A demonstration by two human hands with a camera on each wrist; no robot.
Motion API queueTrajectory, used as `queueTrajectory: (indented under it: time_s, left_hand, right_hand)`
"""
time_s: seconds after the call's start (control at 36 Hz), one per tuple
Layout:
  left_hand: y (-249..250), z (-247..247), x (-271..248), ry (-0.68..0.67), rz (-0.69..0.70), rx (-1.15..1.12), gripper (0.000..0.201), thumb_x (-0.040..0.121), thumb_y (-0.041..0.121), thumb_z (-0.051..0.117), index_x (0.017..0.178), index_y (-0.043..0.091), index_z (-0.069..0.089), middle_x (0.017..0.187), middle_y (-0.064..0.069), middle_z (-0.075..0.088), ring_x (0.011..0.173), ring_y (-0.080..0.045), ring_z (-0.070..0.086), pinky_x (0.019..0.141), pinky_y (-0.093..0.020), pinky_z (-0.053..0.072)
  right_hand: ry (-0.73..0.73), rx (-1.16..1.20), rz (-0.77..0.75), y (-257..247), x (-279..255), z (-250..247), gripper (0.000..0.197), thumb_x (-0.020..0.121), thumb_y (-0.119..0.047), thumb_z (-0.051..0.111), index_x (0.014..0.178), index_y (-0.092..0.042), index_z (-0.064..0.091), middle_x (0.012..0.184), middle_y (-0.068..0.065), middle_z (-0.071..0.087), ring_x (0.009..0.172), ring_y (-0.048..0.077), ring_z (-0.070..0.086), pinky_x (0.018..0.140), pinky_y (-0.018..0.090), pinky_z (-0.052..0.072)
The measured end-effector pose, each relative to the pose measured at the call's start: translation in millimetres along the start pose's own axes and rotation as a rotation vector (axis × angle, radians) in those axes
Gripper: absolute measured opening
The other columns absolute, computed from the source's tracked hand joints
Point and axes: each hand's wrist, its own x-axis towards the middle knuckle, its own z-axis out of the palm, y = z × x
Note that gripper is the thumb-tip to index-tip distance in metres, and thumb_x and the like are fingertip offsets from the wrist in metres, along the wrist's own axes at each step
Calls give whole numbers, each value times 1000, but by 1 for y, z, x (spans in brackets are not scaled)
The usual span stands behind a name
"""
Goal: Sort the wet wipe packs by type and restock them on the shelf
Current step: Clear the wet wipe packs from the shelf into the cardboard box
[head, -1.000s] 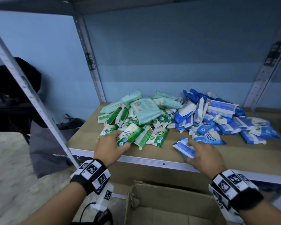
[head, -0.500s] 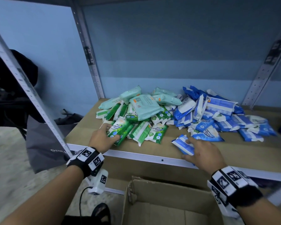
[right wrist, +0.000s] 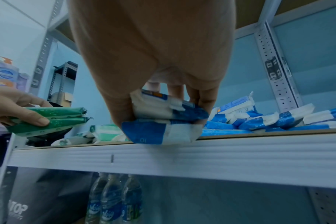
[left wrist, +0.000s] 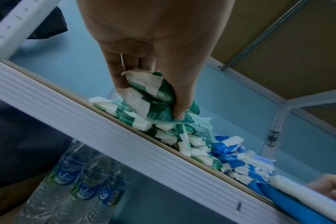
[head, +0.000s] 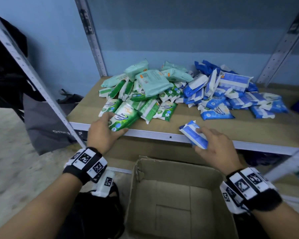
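At the shelf's front edge: both hands are loaded, one colour each.
Left hand (head: 103, 131): fingers and thumb curled round green antibacterial wipe packs (head: 123, 119); the right wrist view shows two stacked in that grip, held just off the front lip.
Right hand (head: 216, 146): thumb below, fingers on top, pinching blue wipe packs (head: 194, 134), again two stacked, sitting right at the edge of the shelf (head: 162, 133).
Green pile (head: 145, 97): small green packs heaped on the shelf's left half, with bigger pale mint packs (head: 154, 81) lying on top and behind.
Blue pile (head: 231, 97): heaped on the right half, touching the green one in the middle.
Below: an open cardboard box (head: 176, 200) under the hands, looks empty as far as it shows; water bottles (right wrist: 113, 200) on the lower level.
Step in hand (a guess): squaring up each pair before setting it down in a neat row of its own type.
Doing it well: keep each stack flat and aligned, since soft packs slide on each other; place greens left, blues right, well back from the lip so nothing tips into the box. The mint ones probably want their own group.
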Motion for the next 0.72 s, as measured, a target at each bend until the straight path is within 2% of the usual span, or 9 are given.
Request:
queueTrajectory:
  time_s: [0.08,0.17,0.28,0.31,0.42,0.5,0.56,0.64,0.72]
  left_hand:
    - [-1,-3,-32,4,53,-46,59,68,46,85,113,20,56,95,2,72,83,-17,67,63,-30,48]
    - [0,4,-67,-48,108,-115,59,68,45,85,114,23,54,98,11,69,82,-6,65,65,-29,53]
    - [-1,35,-103,-197,156,-124,62,66,47,86,117,29,55,98,18,67,81,2,62,62,-9,44]
    - [-1,45,-111,-245,150,-113,62,66,48,86,117,30,55,97,18,68,79,1,63,61,-9,44]
    - [-9,99,-133,-445,49,-39,59,66,56,81,113,34,53,92,16,69,81,-10,67,68,-33,56]
    - [-12,137,-137,-642,-29,35,56,70,58,75,114,36,49,98,12,70,88,-14,67,70,-28,52]
    - [-17,163,-137,-770,-106,109,57,73,59,73,118,34,49,101,8,68,93,-18,66,70,-26,48]
    - [-28,201,-139,-880,-175,172,62,70,66,68,118,29,56,107,-1,69,97,-26,66,76,-32,53]
    - [-45,233,-146,-959,-277,210,60,76,61,69,118,21,60,111,-6,68,96,-29,66,69,-29,47]
  right_hand:
    - [16,101,-17,-1,-26,7,54,73,-31,76,124,-27,58,117,-1,66,100,28,62,75,35,45]
    - [15,228,-20,1,-49,19,55,70,-31,75,121,-35,56,114,-8,66,102,20,61,81,35,48]
    - [19,316,29,14,-75,48,58,63,-40,64,120,-39,55,113,-19,64,102,11,61,89,39,50]
    - [-7,303,43,19,-79,56,58,63,-42,63,120,-40,55,113,-19,64,101,11,61,89,39,50]
    - [-236,268,173,47,-87,95,54,71,-44,67,122,-41,52,106,-8,68,93,18,65,83,34,52]
    - [-441,196,280,68,-87,123,57,77,-40,72,129,-40,50,115,0,69,101,24,66,85,31,51]
    - [-525,158,299,79,-86,142,56,80,-34,73,132,-29,54,119,4,68,107,27,65,84,30,49]
    - [-668,61,287,90,-82,168,44,86,-34,66,125,-15,55,118,5,66,105,27,64,85,32,50]
    - [-781,38,340,105,-80,195,50,85,-38,68,126,-14,51,120,8,62,105,28,61,86,36,51]
